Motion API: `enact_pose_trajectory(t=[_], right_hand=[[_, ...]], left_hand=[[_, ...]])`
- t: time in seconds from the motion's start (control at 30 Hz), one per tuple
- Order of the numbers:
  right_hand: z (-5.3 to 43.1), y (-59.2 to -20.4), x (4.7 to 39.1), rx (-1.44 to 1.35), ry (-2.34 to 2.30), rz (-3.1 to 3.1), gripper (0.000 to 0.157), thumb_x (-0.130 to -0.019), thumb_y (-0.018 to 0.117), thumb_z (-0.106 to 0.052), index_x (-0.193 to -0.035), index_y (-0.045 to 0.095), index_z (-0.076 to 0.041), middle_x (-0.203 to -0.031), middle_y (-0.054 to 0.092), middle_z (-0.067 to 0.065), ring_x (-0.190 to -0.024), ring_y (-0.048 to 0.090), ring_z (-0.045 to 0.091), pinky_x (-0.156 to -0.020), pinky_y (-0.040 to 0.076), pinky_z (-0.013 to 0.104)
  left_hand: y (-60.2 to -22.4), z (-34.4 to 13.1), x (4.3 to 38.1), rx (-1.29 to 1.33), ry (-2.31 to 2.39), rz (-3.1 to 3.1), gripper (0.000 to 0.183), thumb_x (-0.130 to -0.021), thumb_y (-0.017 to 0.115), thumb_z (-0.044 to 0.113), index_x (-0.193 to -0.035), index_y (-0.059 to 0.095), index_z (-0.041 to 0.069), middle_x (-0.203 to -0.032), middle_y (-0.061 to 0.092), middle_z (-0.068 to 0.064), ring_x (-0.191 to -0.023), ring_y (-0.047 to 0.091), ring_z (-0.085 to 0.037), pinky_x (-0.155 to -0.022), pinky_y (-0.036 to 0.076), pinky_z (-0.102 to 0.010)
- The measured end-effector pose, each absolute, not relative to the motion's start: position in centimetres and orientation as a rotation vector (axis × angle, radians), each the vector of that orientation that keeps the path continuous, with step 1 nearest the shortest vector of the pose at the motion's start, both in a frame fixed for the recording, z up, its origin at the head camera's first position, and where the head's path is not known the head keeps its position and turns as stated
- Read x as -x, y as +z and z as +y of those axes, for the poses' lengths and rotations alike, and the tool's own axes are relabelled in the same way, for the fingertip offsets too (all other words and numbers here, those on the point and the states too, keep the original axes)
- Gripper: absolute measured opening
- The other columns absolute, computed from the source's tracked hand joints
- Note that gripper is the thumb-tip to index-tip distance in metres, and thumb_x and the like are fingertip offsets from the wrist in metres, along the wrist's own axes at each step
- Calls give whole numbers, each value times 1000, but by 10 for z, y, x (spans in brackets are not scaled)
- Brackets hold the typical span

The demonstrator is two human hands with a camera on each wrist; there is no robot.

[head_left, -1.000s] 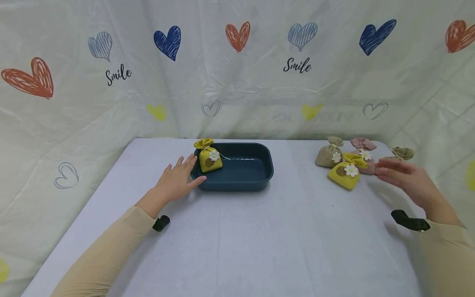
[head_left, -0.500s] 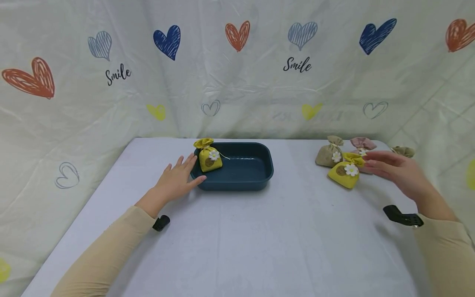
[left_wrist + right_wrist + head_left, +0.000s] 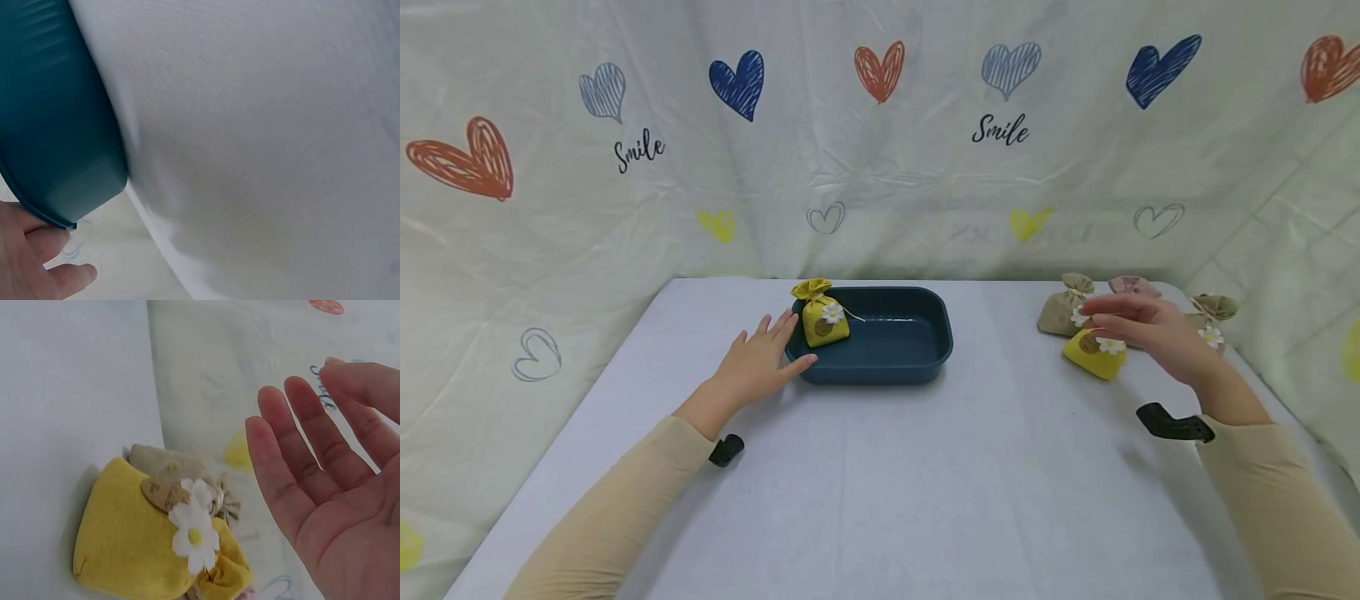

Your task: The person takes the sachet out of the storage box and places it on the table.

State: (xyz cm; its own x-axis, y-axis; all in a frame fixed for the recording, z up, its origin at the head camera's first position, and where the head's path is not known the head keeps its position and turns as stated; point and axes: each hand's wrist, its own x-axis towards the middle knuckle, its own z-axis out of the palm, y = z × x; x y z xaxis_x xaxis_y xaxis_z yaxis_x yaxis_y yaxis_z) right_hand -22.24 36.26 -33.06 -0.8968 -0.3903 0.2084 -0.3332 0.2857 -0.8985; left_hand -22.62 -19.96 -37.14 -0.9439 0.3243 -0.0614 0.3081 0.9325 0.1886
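Observation:
My left hand [image 3: 752, 367] lies spread against the left end of a dark teal basin [image 3: 887, 375], its fingertips touching the rim. A yellow drawstring pouch [image 3: 825, 329] with a white flower leans inside the basin's left end. Above a group of pouches at the right, my right hand [image 3: 1157, 333] hovers with fingers extended and nothing in its grasp. Below it sits another yellow pouch [image 3: 131, 537], partly covered by the hand in the head view. Close behind that one stands a beige pouch [image 3: 1062, 312]. A pink pouch [image 3: 1133, 286] is mostly hidden by the hand.
Another brownish pouch [image 3: 1214, 307] with a white flower stands near the table's right edge. White cloth covers the table [image 3: 880, 483]. A pale curtain [image 3: 925, 167] printed with hearts hangs right behind the table's back edge.
My right hand has moved left, from beside the brownish pouch across the pink one to above the yellow pouch. The left hand, basin and pouches have stayed in place.

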Motion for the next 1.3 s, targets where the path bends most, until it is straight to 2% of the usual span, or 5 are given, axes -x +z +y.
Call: enact_pose_trajectory(t=[0.2,0.43,0.67,0.9,1.3], right_hand=[[340,-332,226,713,-1653,2440,29,-106,51,0,-130,67,-5,-119,72,-6,-101,71,8,-87,54,19],[313,-333,230,741,-1652,2377,29,-106,54,-2,-134,61,6,-123,70,-3,-110,69,14,-92,55,25],[286,-335,232,794,-1649,2371,28,-105,57,-4,-131,63,4,-124,69,3,-108,69,16,-92,55,27],[263,-337,236,818,-1642,2375,27,-105,59,-6,-129,65,2,-122,70,2,-108,69,20,-92,56,26],[224,-340,243,846,-1699,2336,29,-103,63,-6,-128,64,8,-125,67,22,-106,70,25,-91,57,31]], left_hand=[[-372,-200,226,-492,275,2995,91,-103,42,65,-165,15,5,-170,12,-13,-153,14,-46,-116,15,-70],[-372,-201,226,-487,274,2994,91,-103,42,66,-165,14,5,-170,12,-13,-153,13,-45,-117,15,-70],[-373,-200,227,-482,273,2997,91,-103,42,66,-165,15,5,-170,12,-13,-153,13,-45,-117,15,-69],[-373,-200,227,-494,269,3008,90,-103,42,65,-165,15,5,-170,13,-13,-153,13,-45,-117,15,-70],[-374,-200,227,-494,275,3007,90,-103,42,65,-165,15,5,-170,13,-13,-153,13,-45,-117,15,-70]])
